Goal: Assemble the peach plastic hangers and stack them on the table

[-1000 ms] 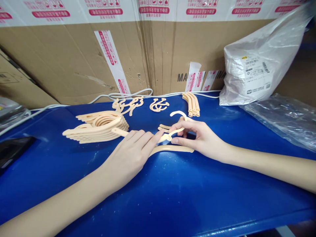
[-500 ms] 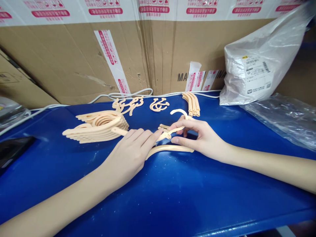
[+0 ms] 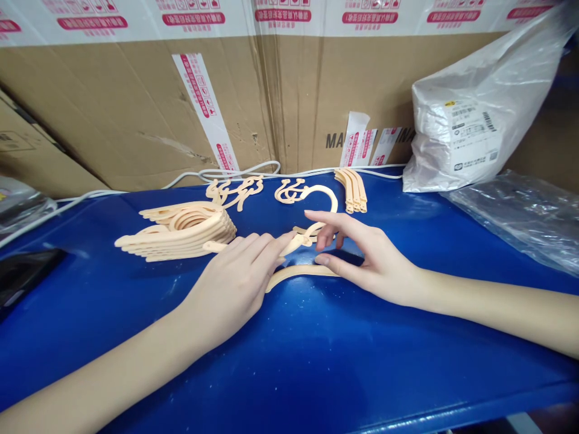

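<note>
Cream plastic hanger pieces are between my hands on the blue table. My left hand is closed over a hanger arm, whose holed end sticks out at the left. At the arm's other end, by my left fingertips, a curved hook joins it and arches up and back. My right hand is just right of the hook, thumb and fingers apart; any contact is unclear. In front of both hands, another curved hanger arm lies on the table, partly covered by the right thumb.
A stack of hanger pieces lies left. Loose hooks, more hooks and a bundle of arms are at the back. A white cable, cardboard boxes, a plastic-wrapped parcel and a dark phone-like object surround them.
The hook has swung round, its curve now rising higher and opening left. My right fingers have opened away from it. The left hand has barely shifted.
</note>
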`<state>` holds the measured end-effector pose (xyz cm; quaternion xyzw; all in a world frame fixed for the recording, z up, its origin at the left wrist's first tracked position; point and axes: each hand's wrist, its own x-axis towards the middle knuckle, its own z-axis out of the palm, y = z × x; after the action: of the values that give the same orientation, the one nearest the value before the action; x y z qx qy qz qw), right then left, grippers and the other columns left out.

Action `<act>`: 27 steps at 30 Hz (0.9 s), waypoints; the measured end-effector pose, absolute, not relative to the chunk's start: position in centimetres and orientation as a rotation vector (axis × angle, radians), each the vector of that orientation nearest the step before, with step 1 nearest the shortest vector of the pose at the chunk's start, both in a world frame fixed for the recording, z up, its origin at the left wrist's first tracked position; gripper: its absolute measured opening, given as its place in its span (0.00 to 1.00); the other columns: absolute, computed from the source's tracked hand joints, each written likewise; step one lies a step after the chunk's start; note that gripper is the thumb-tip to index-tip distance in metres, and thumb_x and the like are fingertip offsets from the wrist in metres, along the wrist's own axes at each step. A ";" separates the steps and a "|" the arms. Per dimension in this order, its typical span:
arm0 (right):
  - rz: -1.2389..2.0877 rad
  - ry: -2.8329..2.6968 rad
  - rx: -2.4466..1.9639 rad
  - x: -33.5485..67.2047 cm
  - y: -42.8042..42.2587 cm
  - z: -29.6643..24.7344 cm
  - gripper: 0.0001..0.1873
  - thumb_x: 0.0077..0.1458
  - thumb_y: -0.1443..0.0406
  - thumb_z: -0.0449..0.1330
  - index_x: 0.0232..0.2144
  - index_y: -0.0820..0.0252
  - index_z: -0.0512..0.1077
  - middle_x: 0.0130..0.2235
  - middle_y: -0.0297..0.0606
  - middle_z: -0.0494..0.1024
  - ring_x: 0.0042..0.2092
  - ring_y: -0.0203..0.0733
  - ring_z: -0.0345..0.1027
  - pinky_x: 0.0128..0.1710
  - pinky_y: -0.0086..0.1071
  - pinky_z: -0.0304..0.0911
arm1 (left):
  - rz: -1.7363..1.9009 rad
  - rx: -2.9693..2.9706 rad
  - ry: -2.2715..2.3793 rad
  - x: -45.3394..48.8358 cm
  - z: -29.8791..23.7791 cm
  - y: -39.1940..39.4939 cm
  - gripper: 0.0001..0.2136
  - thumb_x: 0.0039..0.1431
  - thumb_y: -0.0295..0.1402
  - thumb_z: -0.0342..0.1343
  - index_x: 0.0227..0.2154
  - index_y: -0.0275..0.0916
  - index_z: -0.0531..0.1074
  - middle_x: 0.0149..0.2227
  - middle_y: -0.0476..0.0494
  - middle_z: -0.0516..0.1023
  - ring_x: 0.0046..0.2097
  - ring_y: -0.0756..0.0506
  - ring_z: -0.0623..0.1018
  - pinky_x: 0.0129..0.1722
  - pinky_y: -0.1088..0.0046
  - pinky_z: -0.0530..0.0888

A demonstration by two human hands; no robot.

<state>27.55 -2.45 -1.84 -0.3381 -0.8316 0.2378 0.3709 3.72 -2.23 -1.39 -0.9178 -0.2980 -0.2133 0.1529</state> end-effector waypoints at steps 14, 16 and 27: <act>0.045 -2.558 -0.871 27.1 -2.6 -1.8 0.16 0.64 0.59 0.53 0.44 0.65 0.74 0.43 0.46 0.74 0.46 0.47 0.65 0.47 0.42 0.63 | -0.920 -3.191 -1.781 3.2 1.6 -3.6 0.13 0.67 0.40 0.48 0.52 0.48 0.66 0.40 0.51 0.76 0.38 0.49 0.76 0.34 0.77 0.73; 0.029 -2.576 -0.864 27.0 -2.6 -1.8 0.15 0.66 0.62 0.51 0.42 0.65 0.74 0.43 0.45 0.74 0.45 0.46 0.65 0.46 0.40 0.63 | -1.010 -3.230 -1.917 3.2 1.5 -3.6 0.14 0.66 0.41 0.50 0.52 0.47 0.64 0.37 0.51 0.75 0.32 0.51 0.75 0.28 0.80 0.72; 0.124 -2.485 -0.848 27.2 -2.8 -1.8 0.14 0.66 0.68 0.44 0.37 0.65 0.69 0.35 0.42 0.74 0.37 0.40 0.65 0.38 0.33 0.60 | -1.582 -3.558 -2.233 3.2 0.5 -2.6 0.16 0.60 0.32 0.55 0.49 0.44 0.59 0.33 0.52 0.70 0.26 0.52 0.70 0.14 0.83 0.72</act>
<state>27.22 -2.81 -1.84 -0.3120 -0.9145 0.0457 0.2535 3.22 -2.60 0.52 -0.6196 -0.3889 -0.2755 -0.6237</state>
